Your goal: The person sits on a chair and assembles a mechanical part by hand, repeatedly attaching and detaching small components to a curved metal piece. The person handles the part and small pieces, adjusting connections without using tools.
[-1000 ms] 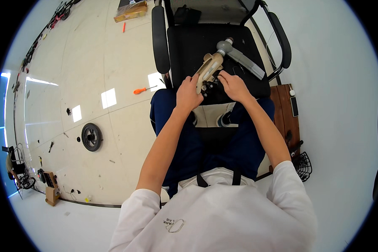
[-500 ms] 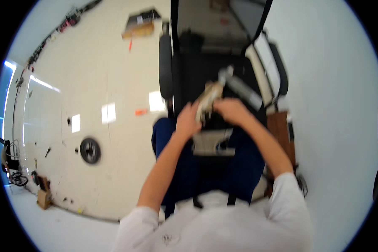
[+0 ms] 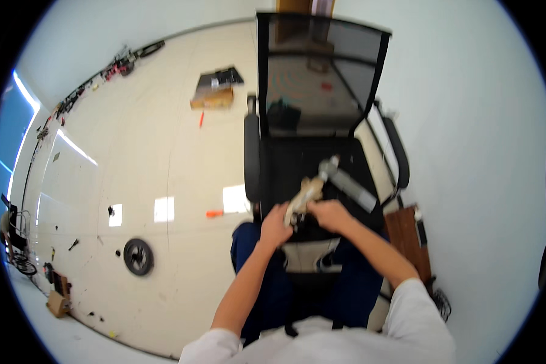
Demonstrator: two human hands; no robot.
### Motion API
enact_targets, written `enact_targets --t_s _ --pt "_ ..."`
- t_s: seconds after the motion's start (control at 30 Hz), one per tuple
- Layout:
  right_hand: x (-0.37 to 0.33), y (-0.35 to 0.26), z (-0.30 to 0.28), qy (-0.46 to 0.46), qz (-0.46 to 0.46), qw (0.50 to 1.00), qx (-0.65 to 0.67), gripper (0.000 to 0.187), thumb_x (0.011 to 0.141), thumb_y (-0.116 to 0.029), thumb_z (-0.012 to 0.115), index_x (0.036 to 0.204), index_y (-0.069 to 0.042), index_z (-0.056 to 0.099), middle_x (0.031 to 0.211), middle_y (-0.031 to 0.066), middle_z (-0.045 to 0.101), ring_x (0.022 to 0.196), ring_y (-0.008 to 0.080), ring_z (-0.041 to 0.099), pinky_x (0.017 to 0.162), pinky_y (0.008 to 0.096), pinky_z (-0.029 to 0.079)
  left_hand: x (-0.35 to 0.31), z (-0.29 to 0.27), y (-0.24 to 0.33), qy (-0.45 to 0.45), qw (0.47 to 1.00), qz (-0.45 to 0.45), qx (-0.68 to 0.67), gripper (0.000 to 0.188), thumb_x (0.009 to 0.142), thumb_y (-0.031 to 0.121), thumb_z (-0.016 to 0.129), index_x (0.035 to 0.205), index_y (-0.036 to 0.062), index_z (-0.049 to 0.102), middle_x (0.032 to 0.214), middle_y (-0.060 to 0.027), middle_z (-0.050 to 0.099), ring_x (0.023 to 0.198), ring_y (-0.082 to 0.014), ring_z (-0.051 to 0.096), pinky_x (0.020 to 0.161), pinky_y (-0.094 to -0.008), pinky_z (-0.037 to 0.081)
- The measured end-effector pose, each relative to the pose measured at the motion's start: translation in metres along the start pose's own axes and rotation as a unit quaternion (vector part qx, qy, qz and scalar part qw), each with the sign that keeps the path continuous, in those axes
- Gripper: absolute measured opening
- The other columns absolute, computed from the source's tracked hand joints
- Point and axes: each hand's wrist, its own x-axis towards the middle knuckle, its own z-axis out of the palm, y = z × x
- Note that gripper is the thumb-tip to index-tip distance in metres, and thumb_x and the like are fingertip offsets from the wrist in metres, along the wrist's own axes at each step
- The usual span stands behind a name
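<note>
My left hand [image 3: 275, 228] is closed around the near end of a tan, crumpled-looking piece [image 3: 307, 193], perhaps wrapping, with small dark and light bits at its lower edge. From the right, my right hand [image 3: 330, 214] pinches the side of the same piece; its fingertips are partly hidden. The far end of the tan piece meets a grey metal joint [image 3: 327, 169], from which a thick grey tube [image 3: 355, 193] slants to the right. All of this lies on or just above the black seat [image 3: 291, 159] of an office chair. Blur hides the piece's exact kind.
The chair has a mesh back [image 3: 321, 79] and a left armrest [image 3: 252, 159]. An orange-handled screwdriver [image 3: 215, 213] and a black wheel [image 3: 138, 257] lie on the floor to the left. Farther off lies a flattened box [image 3: 213, 98]. A brown wooden piece [image 3: 406, 239] stands right of the chair.
The view has tilted up, so the chair and floor things sit lower in the picture and more of the backrest shows. Both hands stay on the tan piece.
</note>
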Motion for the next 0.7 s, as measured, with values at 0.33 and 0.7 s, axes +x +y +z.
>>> enact_targets --t_s 0.33,0.7 --pt "-0.008 -0.032 0.002 0.086 0.118 0.983 0.109 0.023 0.098 -0.024 0.059 0.109 -0.004 0.061 0.077 0.0233 0.068 0.074 0.0429 0.068 0.066 0.0514 0.053 0.007 -0.022 0.014 -0.061 0.997 -0.023 0.045 0.059 0.073 0.008 0.063 0.131 0.0068 0.058 0.109 -0.016 0.061 0.105 -0.0392 0.061 0.089 -0.0431 0.052" --pt "-0.013 -0.02 -0.012 0.088 0.179 0.947 0.252 0.031 0.088 -0.025 0.074 0.091 0.003 0.063 0.083 0.0197 0.068 0.076 0.0355 0.067 0.07 0.0422 0.052 0.011 -0.014 0.053 -0.078 0.968 0.014 0.238 0.093 0.065 0.05 0.082 0.138 0.0031 0.049 0.116 -0.0159 0.062 0.106 -0.0344 0.06 0.09 -0.0472 0.048"
